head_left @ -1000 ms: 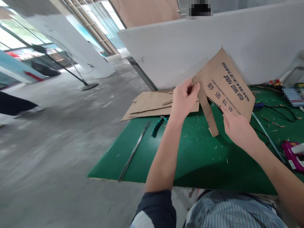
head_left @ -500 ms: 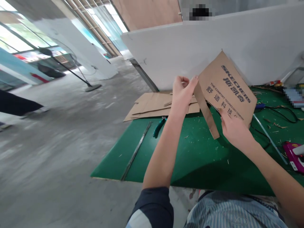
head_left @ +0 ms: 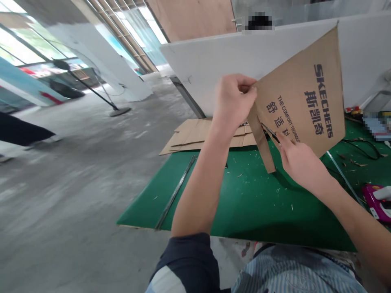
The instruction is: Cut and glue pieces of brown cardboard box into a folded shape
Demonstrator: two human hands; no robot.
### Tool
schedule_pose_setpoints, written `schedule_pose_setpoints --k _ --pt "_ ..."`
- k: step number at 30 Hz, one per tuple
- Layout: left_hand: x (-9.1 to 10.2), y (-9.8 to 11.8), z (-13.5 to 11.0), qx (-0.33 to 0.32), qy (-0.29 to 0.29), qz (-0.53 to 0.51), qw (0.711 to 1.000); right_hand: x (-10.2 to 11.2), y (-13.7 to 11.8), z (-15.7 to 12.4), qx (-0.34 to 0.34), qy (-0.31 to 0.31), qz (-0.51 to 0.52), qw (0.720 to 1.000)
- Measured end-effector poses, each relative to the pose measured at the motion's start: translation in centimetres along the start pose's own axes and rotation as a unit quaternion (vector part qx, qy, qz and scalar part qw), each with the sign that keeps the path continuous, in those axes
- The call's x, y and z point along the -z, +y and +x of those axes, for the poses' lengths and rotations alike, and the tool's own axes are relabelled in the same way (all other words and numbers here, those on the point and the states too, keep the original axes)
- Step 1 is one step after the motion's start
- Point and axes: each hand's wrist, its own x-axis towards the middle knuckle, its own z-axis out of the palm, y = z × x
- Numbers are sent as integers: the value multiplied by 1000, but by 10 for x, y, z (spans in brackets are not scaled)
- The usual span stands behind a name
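Two hands on it: your left hand [head_left: 234, 101] pinches the Skechers cardboard [head_left: 301, 93] where a strip [head_left: 261, 142] hangs, free at its lower end only, and your right hand [head_left: 301, 165] pinches the lower edge.

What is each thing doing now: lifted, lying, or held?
Skechers cardboard sheet: lifted, tilted.
Left hand: pinching the sheet's edge.
Right hand: touching the sheet's lower edge.
Cardboard strip: hanging down from the sheet.
Flat cardboard pieces: lying stacked.
Green mat: flat, dotted with scraps.
Metal strip: lying flat.

SKECHERS on cardboard [head_left: 293, 77] (dark blue)
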Motion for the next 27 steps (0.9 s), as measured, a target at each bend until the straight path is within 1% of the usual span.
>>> schedule_pose_setpoints --k 2,4,9,11,13,15,17,18,20,23,25,27 --pt "4 7 -3 -32 -2 31 999 0 -6 -4 -15 -6 -27 999" --pt "7 14 -5 -55 -11 41 998 2 -11 -6 -24 -9 -39 999" --pt "9 33 -7 -97 -30 72 992 17 -16 2 -14 4 -21 1000" --pt "9 39 -6 -116 -33 92 988 18 -16 3 -15 6 -16 1000" --pt "9 42 -6 -132 -25 94 987 10 -13 -1 -24 -4 -26 999" --pt "10 44 -6 -143 -16 77 987 -5 -9 -9 -36 -32 -41 998" --pt "11 46 -6 -150 -21 67 986 -22 -5 -19 -53 -66 -43 995" --pt "11 47 -7 -153 -27 69 985 -28 -4 -24 -62 -67 -37 995" --pt "11 48 -7 -159 -31 83 983 -33 -2 -32 -62 -54 -26 996" --pt "11 45 -5 -161 -20 77 984 -28 0 -43 -24 -41 -10 999" --pt "10 37 -3 -143 -31 39 988 -22 7 -50 -11 -25 27 999" --pt "8 24 -2 -116 -44 -22 992 -18 20 -57 -29 28 78 996"
